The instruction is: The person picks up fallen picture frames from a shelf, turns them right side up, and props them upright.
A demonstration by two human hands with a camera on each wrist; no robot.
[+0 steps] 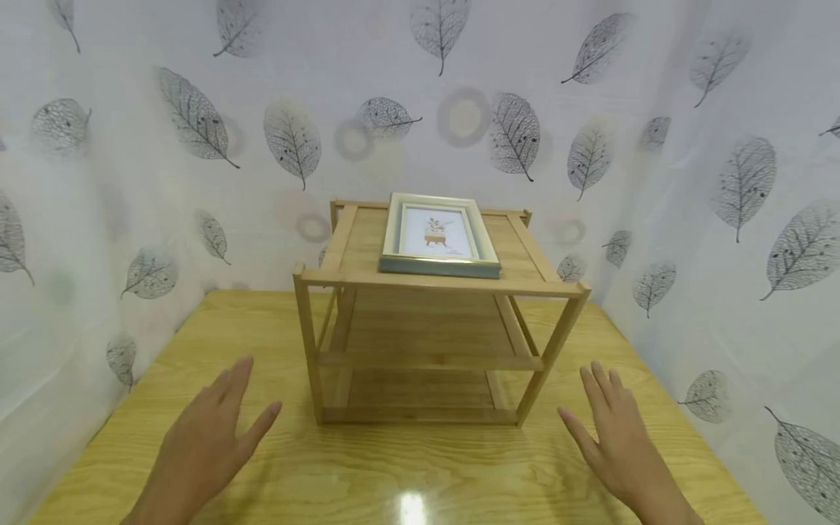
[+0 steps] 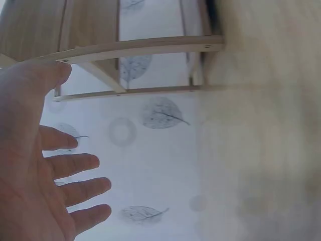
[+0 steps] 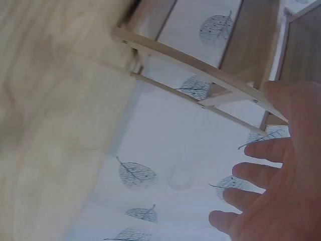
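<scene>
A small three-tier wooden shelf (image 1: 433,361) stands on the table in the middle of the head view. On its top tier lies a picture frame (image 1: 440,267), face up, with a pale border and a small print of a potted plant. My left hand (image 1: 200,441) hovers to the left of the shelf, fingers extended and thumb apart, holding nothing. To the right of the shelf, my right hand (image 1: 617,437) is likewise spread and holds nothing. Each wrist view shows the palm side of a hand beside the shelf's rails (image 2: 145,47), apparently without contact.
The shelf stands on a glossy wood-grain table (image 1: 367,474) with a bright light reflection near its front. A white curtain (image 1: 387,58) printed with grey leaves and rings surrounds the table at the back and both sides. The shelf's two lower tiers are open-fronted.
</scene>
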